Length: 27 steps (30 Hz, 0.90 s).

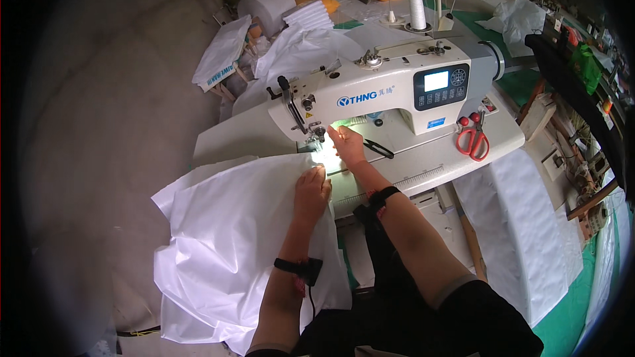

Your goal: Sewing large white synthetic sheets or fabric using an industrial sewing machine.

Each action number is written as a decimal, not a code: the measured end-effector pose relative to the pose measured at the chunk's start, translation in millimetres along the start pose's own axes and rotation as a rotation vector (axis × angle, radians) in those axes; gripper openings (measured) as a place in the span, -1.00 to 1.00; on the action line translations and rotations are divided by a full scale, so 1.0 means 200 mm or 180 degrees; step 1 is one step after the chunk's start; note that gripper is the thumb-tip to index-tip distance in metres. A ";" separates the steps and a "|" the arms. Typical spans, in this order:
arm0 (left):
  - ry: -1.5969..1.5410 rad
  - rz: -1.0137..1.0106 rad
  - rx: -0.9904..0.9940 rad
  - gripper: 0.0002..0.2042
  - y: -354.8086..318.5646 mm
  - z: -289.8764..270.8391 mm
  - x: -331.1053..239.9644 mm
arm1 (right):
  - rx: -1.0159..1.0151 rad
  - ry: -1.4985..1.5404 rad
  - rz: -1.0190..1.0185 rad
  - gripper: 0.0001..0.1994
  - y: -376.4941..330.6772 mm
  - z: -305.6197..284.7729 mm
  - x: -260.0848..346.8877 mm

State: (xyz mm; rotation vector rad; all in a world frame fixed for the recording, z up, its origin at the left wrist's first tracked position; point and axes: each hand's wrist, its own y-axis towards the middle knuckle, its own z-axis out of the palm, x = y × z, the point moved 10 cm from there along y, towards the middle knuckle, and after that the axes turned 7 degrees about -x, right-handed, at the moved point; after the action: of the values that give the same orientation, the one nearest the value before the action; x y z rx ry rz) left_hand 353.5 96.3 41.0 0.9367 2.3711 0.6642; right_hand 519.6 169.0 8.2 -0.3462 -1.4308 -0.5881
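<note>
A white sewing machine [370, 89] stands across the work table, its lamp lighting the needle area [320, 145]. White sheet material [225, 238] with a slight sheen lies partly under the needle and drapes over the table's front edge. My left hand [312, 193] is on this sheet just in front of the needle, with its fingers bent and closed on the material. Just right of the needle, my right hand [348, 145] is raised with its fingers pinched together. Whatever is between those fingertips is too small to make out.
Red-handled scissors [473, 142] and black thread snips [378, 149] lie on the machine bed. Behind the machine stands a white thread cone [417, 12]. More white sheeting [516, 225] hangs at the right. Rolls and stacked white material [268, 10] fill the back left.
</note>
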 end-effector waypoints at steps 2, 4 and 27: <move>-0.0027 -0.0038 -0.0010 -0.69 0.02 0.00 0.01 | 0.0021 0.0110 -0.0072 -0.61 -0.02 -0.01 0.02; -0.0076 0.0033 -0.0075 -0.72 0.05 0.01 0.02 | 0.0071 0.0310 -0.0095 -0.66 -0.05 -0.02 0.03; 0.1822 -0.1753 -0.0148 -0.65 -0.74 -0.84 0.58 | 0.2960 -0.3168 -0.1693 -0.51 -1.31 -0.13 -0.46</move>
State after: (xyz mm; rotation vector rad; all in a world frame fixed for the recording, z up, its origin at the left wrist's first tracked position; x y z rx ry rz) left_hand 107.1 41.7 47.5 0.0300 2.9026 0.8269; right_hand 387.7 -41.7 -117.7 0.6000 -2.6038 -0.0649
